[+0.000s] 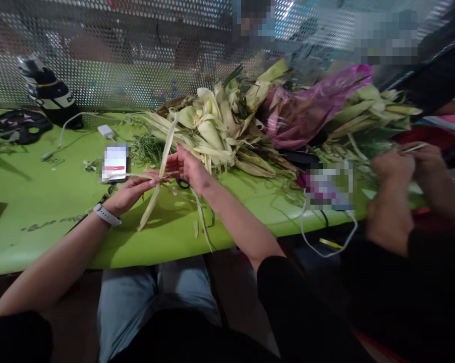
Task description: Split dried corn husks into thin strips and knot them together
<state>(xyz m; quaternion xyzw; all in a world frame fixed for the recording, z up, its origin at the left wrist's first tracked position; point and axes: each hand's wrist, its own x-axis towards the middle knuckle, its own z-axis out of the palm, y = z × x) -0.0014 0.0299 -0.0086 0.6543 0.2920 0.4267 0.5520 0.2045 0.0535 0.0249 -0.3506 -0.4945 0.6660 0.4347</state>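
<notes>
The strip (169,143) of pale husk stands aslant over the near middle of the tabletop (31,201), its upper end leaning far and right, its lower end near and left. The left hand (131,194), below a white watch (107,215), has its thumb and fingertips pinched together on it about midway. The right hand (193,171) meets it from the right, thumb raised apart from the fingers; whether those fingers grip it, I cannot tell. A black ring (182,183) shows just below the right hand, and a narrow scrap (196,229) lies nearer the edge.

Beyond the hands is a heap of husks (208,131), with thin greens (148,146) at its left and a purple bag (303,113) against its right. Left of the greens lies a lit phone (115,161), with a white charger (106,132) just beyond. A dark bottle (51,93) stands far left, near the mesh (117,50). At the right, another person's hands (394,164) are close together, holding a thin pale piece (414,147).
</notes>
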